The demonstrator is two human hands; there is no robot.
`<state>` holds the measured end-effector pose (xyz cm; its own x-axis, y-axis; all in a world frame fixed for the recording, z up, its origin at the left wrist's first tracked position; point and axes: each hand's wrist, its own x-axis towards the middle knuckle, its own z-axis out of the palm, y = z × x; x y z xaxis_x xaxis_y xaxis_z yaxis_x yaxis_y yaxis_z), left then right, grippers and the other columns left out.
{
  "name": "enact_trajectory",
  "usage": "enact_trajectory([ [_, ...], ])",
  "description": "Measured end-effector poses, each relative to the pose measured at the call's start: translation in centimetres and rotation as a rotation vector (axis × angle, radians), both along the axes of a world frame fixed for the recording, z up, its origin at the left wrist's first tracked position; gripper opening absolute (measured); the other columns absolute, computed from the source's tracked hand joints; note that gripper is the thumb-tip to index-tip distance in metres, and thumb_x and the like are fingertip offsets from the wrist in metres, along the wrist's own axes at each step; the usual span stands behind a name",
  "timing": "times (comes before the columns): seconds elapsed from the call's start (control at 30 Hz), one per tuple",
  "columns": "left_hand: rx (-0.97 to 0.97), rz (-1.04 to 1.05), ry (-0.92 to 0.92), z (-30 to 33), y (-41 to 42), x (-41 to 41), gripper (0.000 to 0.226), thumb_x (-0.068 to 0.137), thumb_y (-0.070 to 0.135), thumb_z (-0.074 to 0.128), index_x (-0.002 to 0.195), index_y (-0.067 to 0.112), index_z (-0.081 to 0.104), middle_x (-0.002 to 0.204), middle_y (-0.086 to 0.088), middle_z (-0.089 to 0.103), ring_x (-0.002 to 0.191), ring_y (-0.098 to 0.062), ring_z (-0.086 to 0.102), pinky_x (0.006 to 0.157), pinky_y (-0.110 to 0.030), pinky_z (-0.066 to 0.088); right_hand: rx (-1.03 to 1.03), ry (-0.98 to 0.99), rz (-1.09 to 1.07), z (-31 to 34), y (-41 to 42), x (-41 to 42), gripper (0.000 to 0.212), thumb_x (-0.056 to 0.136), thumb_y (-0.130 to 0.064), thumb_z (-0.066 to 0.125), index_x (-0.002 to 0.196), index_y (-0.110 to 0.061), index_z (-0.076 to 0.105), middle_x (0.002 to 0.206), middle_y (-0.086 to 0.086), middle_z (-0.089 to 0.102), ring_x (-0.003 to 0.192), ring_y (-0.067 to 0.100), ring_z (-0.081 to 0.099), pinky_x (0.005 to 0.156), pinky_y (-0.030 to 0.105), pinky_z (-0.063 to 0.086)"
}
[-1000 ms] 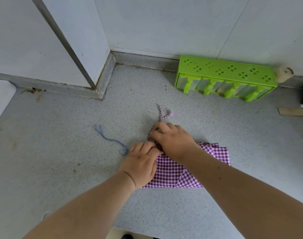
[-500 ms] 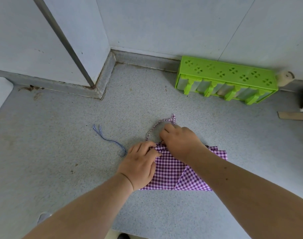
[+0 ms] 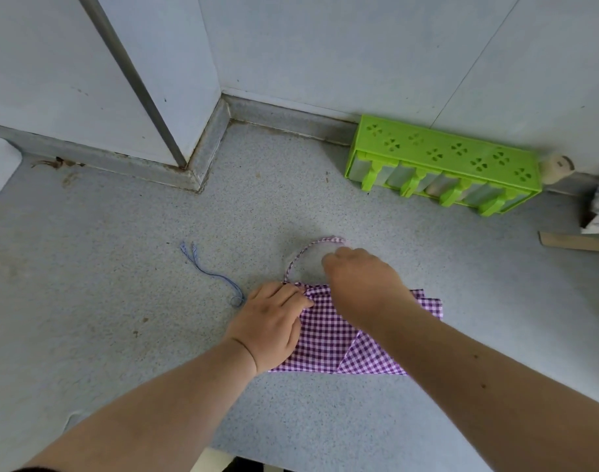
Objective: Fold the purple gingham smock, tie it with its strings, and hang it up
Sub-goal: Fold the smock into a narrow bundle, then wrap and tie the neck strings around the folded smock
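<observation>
The purple gingham smock (image 3: pixel 328 338) lies folded into a small packet on the grey counter in front of me. My left hand (image 3: pixel 271 321) rests on its left end with curled fingers pinching the top left corner. A thin gingham string (image 3: pixel 303 255) arcs up from that corner to my right hand (image 3: pixel 359 272), which is blurred and holds the string's far end just beyond the packet. My right forearm covers the packet's right half.
A loose blue thread (image 3: pixel 209 274) lies on the counter left of my left hand. A green plastic rack (image 3: pixel 444 165) stands against the back wall at the right. A wooden stick (image 3: pixel 577 241) lies at the far right. The counter's front edge (image 3: pixel 223 454) is near my elbows.
My right hand has lifted off the packet's corner and drawn the string up and to the right, so it now forms an open arc. My left hand has stayed on the packet.
</observation>
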<state>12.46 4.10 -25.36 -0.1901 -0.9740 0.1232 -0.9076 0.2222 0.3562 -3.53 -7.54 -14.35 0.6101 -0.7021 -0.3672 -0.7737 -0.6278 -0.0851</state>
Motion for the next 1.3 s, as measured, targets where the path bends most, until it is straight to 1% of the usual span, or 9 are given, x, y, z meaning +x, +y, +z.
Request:
enact_trajectory([
  [0.33, 0.144, 0.051, 0.088, 0.1, -0.7, -0.1, 0.03, 0.101, 0.031, 0.035, 0.112, 0.028, 0.063, 0.114, 0.007, 0.063, 0.105, -0.018, 0.056, 0.098, -0.04, 0.051, 0.026, 0.303, -0.096, -3.2, 10.7, 1.4, 0.086, 0.099, -0.033, 0.062, 0.157, 0.004, 0.01, 0.133, 0.019, 0.042, 0.113, 0.031, 0.051, 0.098, 0.041, 0.048],
  [0.47, 0.246, -0.025, 0.143, 1.1, -2.2, 0.8, 0.03, 0.105, 0.029, 0.036, 0.117, 0.028, 0.064, 0.119, 0.009, 0.061, 0.111, -0.018, 0.051, 0.103, -0.04, 0.046, -0.034, 0.341, -0.053, -3.8, 10.9, 1.4, 0.071, 0.105, -0.028, 0.046, 0.157, 0.006, 0.011, 0.133, 0.018, 0.044, 0.112, 0.031, 0.053, 0.096, 0.04, 0.047],
  [0.6, 0.189, -0.08, 0.131, 3.6, -2.9, 2.4, 0.028, 0.101, 0.027, 0.046, 0.115, 0.028, 0.07, 0.122, 0.011, 0.063, 0.118, -0.015, 0.051, 0.108, -0.036, 0.043, -0.032, 0.241, -0.049, -2.8, 9.8, 0.9, 0.033, 0.102, -0.022, 0.038, 0.127, -0.003, 0.049, 0.113, 0.015, 0.057, 0.093, 0.027, 0.058, 0.076, 0.037, 0.047],
  [0.7, 0.036, 0.232, 0.334, 5.5, -2.0, 3.5, 0.017, 0.096, 0.024, 0.05, 0.092, 0.024, 0.067, 0.104, 0.005, 0.06, 0.101, -0.019, 0.051, 0.091, -0.033, 0.043, 0.035, 0.076, -0.151, -1.4, 8.4, 0.4, 0.025, 0.099, -0.024, 0.038, 0.114, -0.015, 0.056, 0.11, 0.007, 0.063, 0.092, 0.024, 0.061, 0.076, 0.036, 0.051],
  [0.83, 0.318, 0.649, 0.716, 7.2, -1.2, 4.7, 0.028, 0.102, 0.02, 0.047, 0.08, 0.009, 0.061, 0.084, -0.013, 0.064, 0.079, -0.023, 0.055, 0.066, -0.031, 0.042, 0.143, -0.1, -0.258, 2.0, 7.2, -0.3, 0.023, 0.103, -0.034, 0.044, 0.12, -0.023, 0.056, 0.105, -0.001, 0.065, 0.095, 0.02, 0.06, 0.084, 0.035, 0.05],
  [0.97, 0.748, 0.678, 0.947, 8.1, -1.3, 4.5, 0.053, 0.095, 0.055, 0.039, 0.073, 0.018, 0.069, 0.077, -0.003, 0.07, 0.072, -0.022, 0.059, 0.077, -0.038, 0.048, 0.238, -0.215, -0.362, 5.4, 6.7, -1.2, 0.025, 0.105, -0.031, 0.042, 0.129, -0.031, 0.049, 0.111, -0.005, 0.068, 0.097, 0.016, 0.063, 0.087, 0.034, 0.052],
  [1.1, 1.068, 0.574, 1.31, 9.2, -2.2, 2.9, 0.079, 0.103, 0.076, 0.017, 0.125, 0.023, 0.071, 0.12, -0.006, 0.076, 0.109, -0.025, 0.069, 0.084, -0.038, 0.052, 0.414, -0.434, -0.569, 8.1, 7.0, -1.8, 0.041, 0.107, -0.025, 0.04, 0.147, -0.03, 0.049, 0.135, -0.009, 0.063, 0.121, 0.016, 0.059, 0.11, 0.038, 0.045],
  [1.17, 1.115, 0.588, 1.58, 10.3, -2.5, 2.3, 0.075, 0.103, 0.074, 0.023, 0.131, 0.024, 0.071, 0.128, -0.007, 0.076, 0.118, -0.029, 0.069, 0.092, -0.042, 0.054, 0.513, -0.547, -0.691, 8.7, 7.4, -2.2, 0.039, 0.106, -0.025, 0.042, 0.143, -0.032, 0.053, 0.133, -0.01, 0.065, 0.122, 0.017, 0.062, 0.114, 0.045, 0.045],
  [1.3, 0.988, 0.622, 1.653, 11.6, -2.8, 1.4, 0.054, 0.113, 0.042, 0.035, 0.127, 0.008, 0.074, 0.121, -0.014, 0.078, 0.115, -0.032, 0.074, 0.104, -0.047, 0.056, 0.66, -0.714, -0.849, 9.2, 8.1, -3.0, 0.028, 0.104, -0.019, 0.044, 0.122, -0.028, 0.065, 0.113, -0.006, 0.077, 0.106, 0.018, 0.073, 0.106, 0.046, 0.053],
])
